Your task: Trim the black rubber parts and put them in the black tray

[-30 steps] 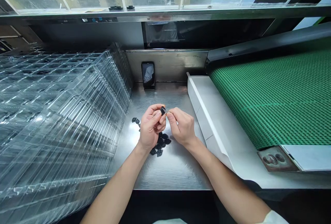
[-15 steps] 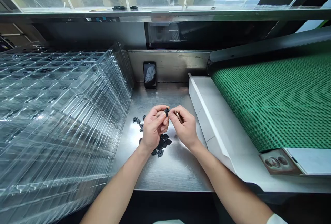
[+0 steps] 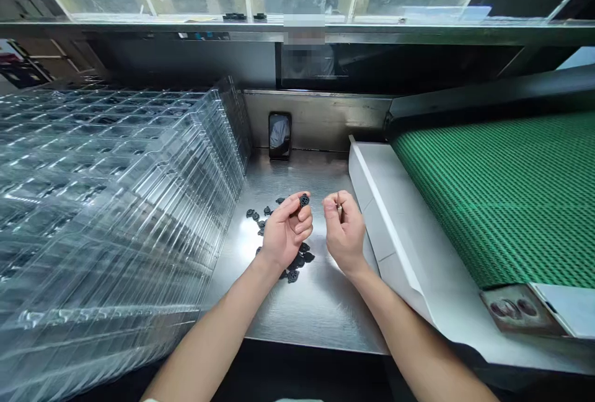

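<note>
Between the thumb and fingers of my left hand [image 3: 287, 231] is a small round black plastic part [image 3: 304, 200], its spoked face toward me. My right hand [image 3: 344, 228] is closed around a thin brass-coloured tool [image 3: 339, 209], mostly hidden by the fingers; its exact kind cannot be made out. A gap separates the two hands above the metal tabletop [image 3: 325, 321]. Loose black plastic parts [image 3: 292, 276] lie scattered on the metal under and to the left of my left hand, some of them covered by it.
Tall stacks of clear plastic trays [image 3: 186, 160] fill the left side. A phone [image 3: 279, 135] leans against the back metal wall. To the right runs a white chute edge [image 3: 395, 228], then a green conveyor belt [image 3: 511, 191]. A glass-fronted ledge [image 3: 186, 29] spans the back.
My right hand has drawn away to the right from the black part, still holding the tool. The left hand has turned the part face-on. The whole view has shifted slightly.
</note>
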`<state>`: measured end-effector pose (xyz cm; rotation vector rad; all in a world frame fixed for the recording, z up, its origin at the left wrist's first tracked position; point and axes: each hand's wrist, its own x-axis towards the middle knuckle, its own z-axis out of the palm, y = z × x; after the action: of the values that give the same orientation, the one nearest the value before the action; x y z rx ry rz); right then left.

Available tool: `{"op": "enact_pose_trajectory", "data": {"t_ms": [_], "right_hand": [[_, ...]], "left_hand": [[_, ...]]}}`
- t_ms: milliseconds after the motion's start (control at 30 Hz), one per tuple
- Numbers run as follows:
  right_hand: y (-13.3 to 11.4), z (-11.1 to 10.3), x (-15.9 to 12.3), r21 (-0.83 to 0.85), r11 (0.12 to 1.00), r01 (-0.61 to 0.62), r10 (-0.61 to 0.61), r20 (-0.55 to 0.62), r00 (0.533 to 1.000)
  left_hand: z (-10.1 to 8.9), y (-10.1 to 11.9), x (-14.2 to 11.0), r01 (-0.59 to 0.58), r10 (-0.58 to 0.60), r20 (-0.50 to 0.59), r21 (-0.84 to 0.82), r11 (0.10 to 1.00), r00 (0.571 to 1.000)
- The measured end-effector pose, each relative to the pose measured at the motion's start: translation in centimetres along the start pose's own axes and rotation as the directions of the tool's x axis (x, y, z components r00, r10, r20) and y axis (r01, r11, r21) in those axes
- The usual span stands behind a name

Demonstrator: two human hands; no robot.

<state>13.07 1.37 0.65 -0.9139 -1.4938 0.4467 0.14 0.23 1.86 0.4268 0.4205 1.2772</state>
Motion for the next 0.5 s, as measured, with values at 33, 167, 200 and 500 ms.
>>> {"op": "enact_pose_trajectory", "data": {"t_ms": [33,167,200,500], "right_hand": [[0.0,0.0,0.0,0.011,1.000,-0.009,0.009,-0.016,1.000],[0.2,0.2,-0.4,0.046,0.999,-0.015,0.017,-0.053,0.998],[0.3,0.3,-0.5,0.044,0.999,-0.006,0.008,-0.052,0.999],[1.1,0.5,-0.8,-0.086,0.990,0.113,-0.111,0.029,0.993]], "left_hand": [[-0.1,0.0,0.1,0.010,-0.010,-0.008,-0.035,0.999,1.000],[-0.3,0.0,0.3,0.041,-0.041,-0.001,-0.111,0.993,0.999],[-0.4,0.0,0.4,0.045,-0.045,0.001,-0.117,0.992,0.999],[-0.8,-0.3,0.8,0.005,-0.007,-0.079,-0.024,1.000,0.997]]}}
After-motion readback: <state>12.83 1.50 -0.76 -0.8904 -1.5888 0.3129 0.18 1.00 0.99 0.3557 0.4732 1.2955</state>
